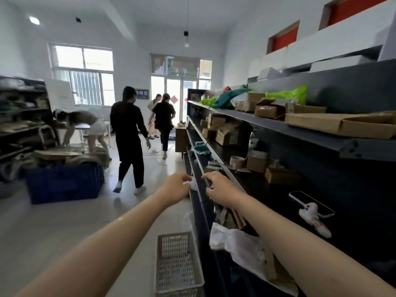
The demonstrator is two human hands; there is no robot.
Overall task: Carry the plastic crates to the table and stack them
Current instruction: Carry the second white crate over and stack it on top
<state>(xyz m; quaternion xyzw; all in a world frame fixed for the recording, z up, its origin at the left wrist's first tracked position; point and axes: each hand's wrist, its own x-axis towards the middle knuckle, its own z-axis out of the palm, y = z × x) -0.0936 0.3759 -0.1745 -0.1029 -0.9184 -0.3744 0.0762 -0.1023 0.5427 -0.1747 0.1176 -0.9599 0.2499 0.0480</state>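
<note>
Both arms are stretched out ahead, and the left hand [179, 184] is pinched shut on a small crumpled white scrap [191, 183], maybe paper or thin plastic, right at the front lip of the dark shelving unit [300, 129]. The right hand [218, 186] sits just beside it with fingers curled down at the shelf edge; can't tell if it's actually gripping anything. The crates are nowhere near the hands. A pale grey mesh crate [179, 264], a narrow rectangle with gridded walls and floor, sits on the floor down between the two forearms, tight against the base of the shelving. A big blue crate [64, 183], ribbed plastic sides, stands well off to the left on the glossy tiled floor, piled with flattened cardboard and cloth. On the shelf under the right forearm there's crinkly white plastic bagging [235, 243], and further right a phone [310, 202] lies flat with a fuzzy white charm [314, 218] by it. The upper shelves hold brown cardboard boxes [270, 109] and bright green bags [287, 95]. Several people [128, 133] are standing and bending further down the room near the windows.
</note>
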